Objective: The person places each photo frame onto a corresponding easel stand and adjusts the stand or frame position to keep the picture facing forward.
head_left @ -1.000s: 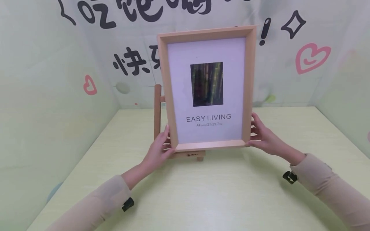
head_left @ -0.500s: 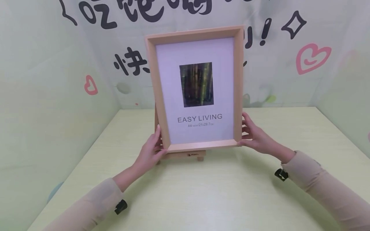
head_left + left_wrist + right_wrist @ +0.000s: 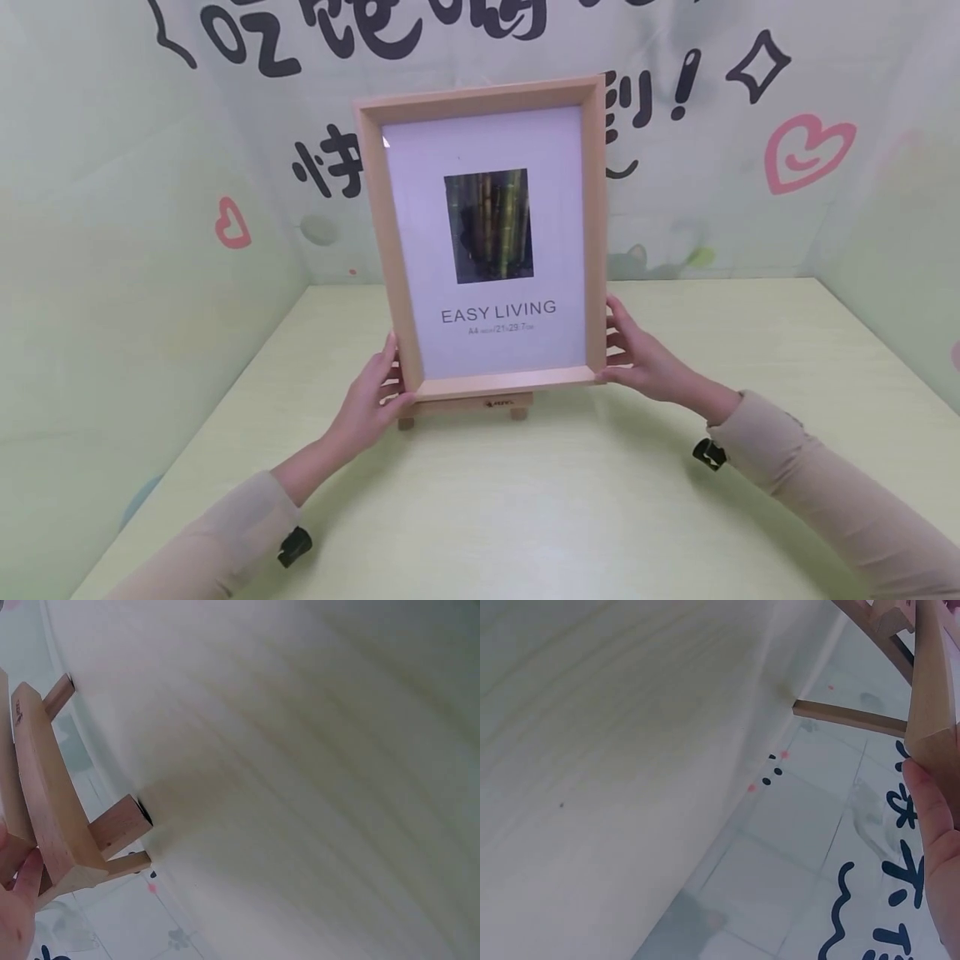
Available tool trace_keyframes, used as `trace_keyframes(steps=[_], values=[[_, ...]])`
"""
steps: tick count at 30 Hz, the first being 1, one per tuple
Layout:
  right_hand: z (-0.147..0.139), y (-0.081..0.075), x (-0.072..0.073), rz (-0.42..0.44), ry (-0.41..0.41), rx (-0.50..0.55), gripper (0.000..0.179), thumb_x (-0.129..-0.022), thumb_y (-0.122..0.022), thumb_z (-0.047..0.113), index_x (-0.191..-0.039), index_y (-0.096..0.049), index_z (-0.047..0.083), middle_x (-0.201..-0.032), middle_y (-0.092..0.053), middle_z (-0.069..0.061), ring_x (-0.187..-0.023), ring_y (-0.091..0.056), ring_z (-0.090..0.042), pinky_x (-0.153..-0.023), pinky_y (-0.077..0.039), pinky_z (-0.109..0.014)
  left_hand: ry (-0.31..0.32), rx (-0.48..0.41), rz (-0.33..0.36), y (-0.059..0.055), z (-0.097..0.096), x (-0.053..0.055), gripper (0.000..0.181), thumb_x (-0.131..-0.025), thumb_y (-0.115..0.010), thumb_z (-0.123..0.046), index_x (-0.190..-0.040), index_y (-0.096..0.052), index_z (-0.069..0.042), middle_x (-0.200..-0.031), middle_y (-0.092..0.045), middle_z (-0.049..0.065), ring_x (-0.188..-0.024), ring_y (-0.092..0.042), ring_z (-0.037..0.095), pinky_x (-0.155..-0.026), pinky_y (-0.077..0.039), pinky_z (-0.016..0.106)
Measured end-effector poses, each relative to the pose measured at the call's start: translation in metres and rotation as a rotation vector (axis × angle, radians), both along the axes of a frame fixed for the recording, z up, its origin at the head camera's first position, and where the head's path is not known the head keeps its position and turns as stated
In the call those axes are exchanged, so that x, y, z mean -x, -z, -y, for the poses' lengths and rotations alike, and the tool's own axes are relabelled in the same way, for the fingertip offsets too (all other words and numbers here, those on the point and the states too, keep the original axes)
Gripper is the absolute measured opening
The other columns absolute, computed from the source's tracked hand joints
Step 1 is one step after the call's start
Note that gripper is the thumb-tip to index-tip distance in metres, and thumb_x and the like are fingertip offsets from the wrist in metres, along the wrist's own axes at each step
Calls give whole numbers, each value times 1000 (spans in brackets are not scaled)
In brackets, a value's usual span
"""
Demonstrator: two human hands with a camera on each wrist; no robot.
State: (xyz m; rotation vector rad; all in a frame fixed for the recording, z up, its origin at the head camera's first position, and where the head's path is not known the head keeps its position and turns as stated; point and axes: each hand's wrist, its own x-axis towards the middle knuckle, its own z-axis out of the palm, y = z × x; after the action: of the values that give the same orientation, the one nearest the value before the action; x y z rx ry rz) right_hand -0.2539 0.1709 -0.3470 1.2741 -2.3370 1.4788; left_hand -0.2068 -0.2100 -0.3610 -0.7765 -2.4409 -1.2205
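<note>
Leftmost, the left hand (image 3: 366, 398) gripped the frame (image 3: 486, 242) near its lower left corner. Nearly upright, the frame hid most of the easel (image 3: 468, 406); contact between them was unclear. Rightmost, the right hand (image 3: 647, 362) gripped its lower right.

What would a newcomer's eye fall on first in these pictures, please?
Probably the wood-framed picture marked EASY LIVING, in the middle of the head view, held near its lower corners by the left hand and the right hand. Below it, part of a wooden easel shows on the pale table. Behind, bold black writing crosses the backdrop, with a pink heart to the right.
</note>
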Motion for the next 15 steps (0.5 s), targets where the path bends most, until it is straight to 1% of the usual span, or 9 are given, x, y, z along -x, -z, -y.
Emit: trace_keyframes(steps=[6, 10, 15], values=[[7, -1, 1, 6, -4, 13, 97, -73, -66, -14, -143, 0, -2, -122, -39, -35, -98, -54, -41, -78, -55, -39, 20, 5, -90, 0, 6, 2, 89, -72, -63, 18, -143, -11, 7, -116, -43, 32, -94, -56, 39, -79, -53, 39], [12, -1, 2, 16, -5, 13, 97, -73, -66, -14, -143, 1, -3, -123, -39, -35, -98, -54, -42, -79, -54, -38, 29, 4, -111, 0, 12, 2, 90, -71, -63, 20, -143, -11, 5, -116, -43, 32, -93, -56, 39, -79, -53, 38], [18, 0, 4, 32, -1, 13, 97, -74, -66, -13, -143, 2, -3, -123, -39, -34, -99, -54, -43, -79, -54, -42, 26, 10, -115, -1, 17, 1, 93, -70, -63, 21, -145, -10, 2, -114, -44, 30, -93, -57, 38, -81, -53, 27]])
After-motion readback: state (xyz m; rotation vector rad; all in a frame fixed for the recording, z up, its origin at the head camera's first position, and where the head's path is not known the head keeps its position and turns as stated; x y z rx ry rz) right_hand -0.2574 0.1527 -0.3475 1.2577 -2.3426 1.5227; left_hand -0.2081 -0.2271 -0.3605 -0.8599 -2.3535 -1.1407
